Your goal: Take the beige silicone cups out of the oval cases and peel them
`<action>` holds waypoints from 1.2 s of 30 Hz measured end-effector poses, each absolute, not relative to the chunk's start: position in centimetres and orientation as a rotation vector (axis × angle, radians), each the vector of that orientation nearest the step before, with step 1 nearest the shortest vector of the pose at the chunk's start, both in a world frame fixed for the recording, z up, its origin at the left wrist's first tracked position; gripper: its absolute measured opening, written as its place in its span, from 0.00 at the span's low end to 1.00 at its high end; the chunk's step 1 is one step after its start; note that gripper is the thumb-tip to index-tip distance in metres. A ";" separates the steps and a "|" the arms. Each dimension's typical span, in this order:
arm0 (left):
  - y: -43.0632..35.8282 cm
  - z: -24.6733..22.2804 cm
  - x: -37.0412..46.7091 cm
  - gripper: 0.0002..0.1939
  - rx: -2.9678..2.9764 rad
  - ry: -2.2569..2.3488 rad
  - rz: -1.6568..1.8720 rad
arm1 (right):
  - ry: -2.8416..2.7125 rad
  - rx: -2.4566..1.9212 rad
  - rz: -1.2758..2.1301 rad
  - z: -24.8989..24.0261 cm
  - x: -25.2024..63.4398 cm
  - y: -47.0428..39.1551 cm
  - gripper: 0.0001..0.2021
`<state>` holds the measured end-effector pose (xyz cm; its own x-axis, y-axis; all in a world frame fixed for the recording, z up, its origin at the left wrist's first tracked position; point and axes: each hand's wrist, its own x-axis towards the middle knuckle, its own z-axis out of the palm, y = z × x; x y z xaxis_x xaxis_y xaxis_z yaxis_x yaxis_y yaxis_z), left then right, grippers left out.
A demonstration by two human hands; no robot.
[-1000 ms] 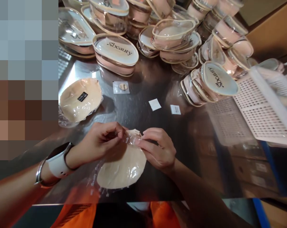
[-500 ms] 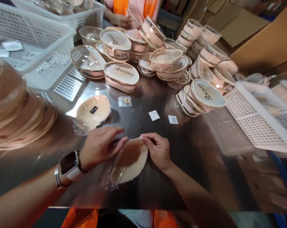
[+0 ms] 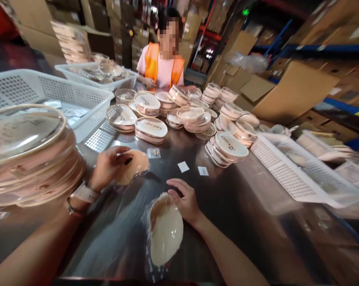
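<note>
My left hand (image 3: 108, 165) pinches the far bra cup (image 3: 137, 165), a beige piece in clear wrapping, near its black label. Just above the table, my right hand (image 3: 183, 198) has thumb and forefinger apart beside the tip of the near bra cup (image 3: 166, 234). That cup lies hollow side up on clear film, and its contact with the right thumb is hard to make out. Beyond the hands are a small clear packet (image 3: 153, 153), a white square card (image 3: 183, 167) and a printed card (image 3: 202, 171).
Oval clear-lidded cases (image 3: 151, 129) crowd the back of the metal table (image 3: 227, 222). A tall stack of cases (image 3: 27, 159) stands at left. White baskets (image 3: 98, 103) flank both sides. Across the table is a person in an orange vest (image 3: 152, 63).
My left hand has moved from the near cup to the labelled one. My right fingers have loosened from the near cup, which now lies more lengthwise. The head view has tilted up.
</note>
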<state>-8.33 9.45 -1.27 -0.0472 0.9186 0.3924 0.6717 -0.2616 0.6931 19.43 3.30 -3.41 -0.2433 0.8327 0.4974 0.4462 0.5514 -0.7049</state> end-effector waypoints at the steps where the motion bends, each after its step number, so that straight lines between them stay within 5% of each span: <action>1: 8.1 -0.5 -7.8 0.06 1.987 1.685 1.334 | -1.845 -1.053 0.470 -3.0 19.4 3.2 0.10; 7: 2.7 1.5 -5.2 0.14 2.274 1.273 1.896 | -2.004 -0.869 0.240 -1.4 19.0 2.3 0.23; 14: 3.5 1.0 -4.4 0.09 1.946 1.057 1.279 | -1.824 -0.869 0.607 -2.1 18.7 0.7 0.42; 21: 2.7 1.1 -3.4 0.15 1.769 0.930 1.042 | -1.685 -1.006 0.784 -1.0 17.0 -0.8 0.15; 36: 2.5 2.0 -3.1 0.05 1.973 0.919 1.111 | -1.558 -1.086 0.898 -0.7 16.4 -0.9 0.10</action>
